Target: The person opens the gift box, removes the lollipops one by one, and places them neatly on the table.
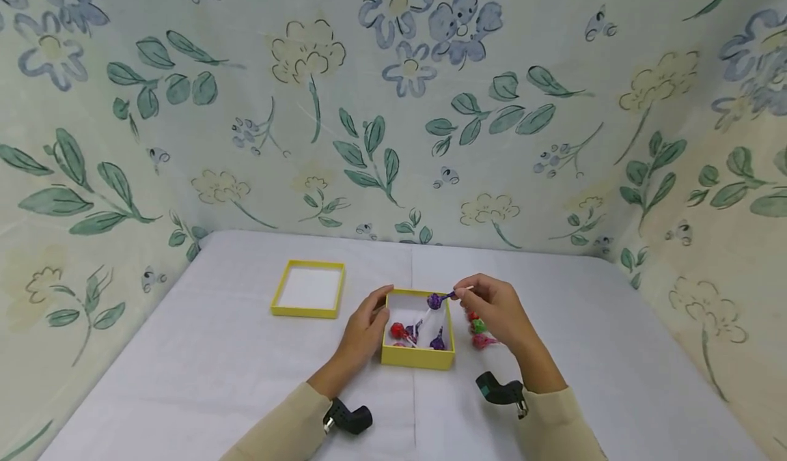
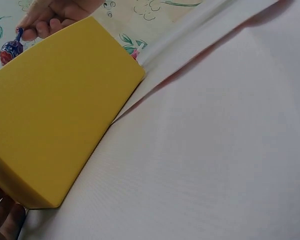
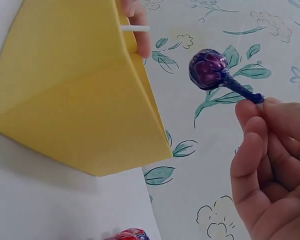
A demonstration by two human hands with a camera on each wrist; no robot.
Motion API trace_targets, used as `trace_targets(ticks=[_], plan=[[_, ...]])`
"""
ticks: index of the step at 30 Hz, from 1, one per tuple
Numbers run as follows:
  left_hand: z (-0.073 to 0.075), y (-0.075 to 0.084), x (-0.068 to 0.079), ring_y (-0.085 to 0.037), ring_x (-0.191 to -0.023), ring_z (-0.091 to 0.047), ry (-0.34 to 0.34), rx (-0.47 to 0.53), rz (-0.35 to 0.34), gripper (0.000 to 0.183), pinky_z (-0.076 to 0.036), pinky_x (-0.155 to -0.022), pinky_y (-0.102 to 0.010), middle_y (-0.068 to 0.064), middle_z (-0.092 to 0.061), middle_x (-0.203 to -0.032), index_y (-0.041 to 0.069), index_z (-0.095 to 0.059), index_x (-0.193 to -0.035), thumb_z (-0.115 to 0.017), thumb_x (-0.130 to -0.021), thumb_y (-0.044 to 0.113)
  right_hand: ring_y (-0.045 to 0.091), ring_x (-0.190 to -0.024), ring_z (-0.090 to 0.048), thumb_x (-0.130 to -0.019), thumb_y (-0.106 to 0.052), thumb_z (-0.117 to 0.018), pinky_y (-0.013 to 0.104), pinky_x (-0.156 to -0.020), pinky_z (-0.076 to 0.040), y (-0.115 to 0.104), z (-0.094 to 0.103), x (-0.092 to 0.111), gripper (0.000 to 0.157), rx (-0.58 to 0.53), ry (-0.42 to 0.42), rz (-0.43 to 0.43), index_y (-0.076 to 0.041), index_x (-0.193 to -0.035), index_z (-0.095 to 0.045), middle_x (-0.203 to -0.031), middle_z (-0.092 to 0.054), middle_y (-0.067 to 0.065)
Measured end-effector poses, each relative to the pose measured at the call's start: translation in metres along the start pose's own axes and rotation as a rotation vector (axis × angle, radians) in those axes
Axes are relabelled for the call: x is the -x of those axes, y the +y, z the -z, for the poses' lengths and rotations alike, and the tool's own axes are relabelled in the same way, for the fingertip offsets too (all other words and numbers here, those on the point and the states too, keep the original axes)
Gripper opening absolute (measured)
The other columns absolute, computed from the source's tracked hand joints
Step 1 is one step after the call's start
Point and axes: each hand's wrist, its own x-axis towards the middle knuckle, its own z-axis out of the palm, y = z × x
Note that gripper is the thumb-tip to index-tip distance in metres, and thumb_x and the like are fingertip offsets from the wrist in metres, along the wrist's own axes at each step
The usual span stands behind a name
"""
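Lollipop above the box, near its far right corner, long axis aslant, head pointing left, stick rightward; right hand pinches the stick, left hand holds the box.

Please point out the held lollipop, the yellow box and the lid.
Lollipop (image 3: 208,69), right wrist view: its wrapped ball.
Yellow box (image 1: 417,358), head view: its front wall.
Lid (image 1: 304,312), head view: its near rim.

The yellow box can be entered from above, while the left hand blocks its left side.
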Motion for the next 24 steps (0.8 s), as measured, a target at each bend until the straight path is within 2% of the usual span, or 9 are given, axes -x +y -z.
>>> trace_targets(ticks=[4, 7, 14, 19, 24], plan=[[0.001, -0.002, 0.001, -0.022, -0.129, -0.048, 0.001, -0.012, 0.001, 0.043, -0.041, -0.106, -0.041, -0.001, -0.048, -0.142, 0.022, -0.044, -0.145, -0.044, -0.101, 0.019, 0.034, -0.086, -0.064, -0.093, -0.034, -0.064, 0.037, -0.077, -0.059, 0.005, 0.004, 0.006, 0.027, -0.059, 0.040, -0.028, -0.009, -0.102, -0.068, -0.094, -0.070, 0.009], [0.002, -0.002, 0.000, -0.021, -0.130, -0.047, -0.004, -0.012, 0.004, 0.043, -0.041, -0.106, -0.040, 0.000, -0.047, -0.143, 0.022, -0.043, -0.145, -0.043, -0.101, 0.020, 0.034, -0.085, -0.062, -0.092, -0.035, -0.065, 0.034, -0.076, -0.058, 0.010, 0.008, 0.011, 0.029, -0.100, 0.059, -0.058, -0.008, -0.103, -0.068, -0.094, -0.068, 0.013], [0.002, -0.002, -0.001, -0.019, -0.129, -0.047, -0.003, -0.016, 0.016, 0.043, -0.041, -0.106, -0.040, 0.001, -0.047, -0.143, 0.024, -0.044, -0.144, -0.044, -0.102, 0.021, 0.030, -0.083, -0.059, -0.089, -0.034, -0.069, 0.032, -0.075, -0.057, 0.017, 0.015, 0.020, 0.032, -0.151, 0.050, -0.123, -0.005, -0.102, -0.068, -0.096, -0.063, 0.025], [0.001, 0.001, 0.002, -0.020, -0.129, -0.047, 0.003, -0.010, 0.008, 0.043, -0.040, -0.107, -0.042, -0.001, -0.047, -0.143, 0.023, -0.044, -0.144, -0.044, -0.101, 0.018, 0.037, -0.086, -0.059, -0.090, -0.031, -0.069, 0.028, -0.075, -0.057, 0.021, 0.018, 0.026, 0.031, -0.178, 0.045, -0.155, -0.002, -0.102, -0.067, -0.093, -0.063, 0.026], [0.000, 0.001, 0.002, -0.018, -0.130, -0.046, -0.008, 0.003, 0.025, 0.043, -0.040, -0.107, -0.039, 0.002, -0.046, -0.143, 0.029, -0.044, -0.143, -0.044, -0.102, 0.019, 0.039, -0.086, -0.059, -0.091, -0.030, -0.068, 0.026, -0.074, -0.056, 0.027, 0.023, 0.034, 0.032, -0.183, 0.044, -0.171, -0.001, -0.102, -0.066, -0.090, -0.063, 0.025]])
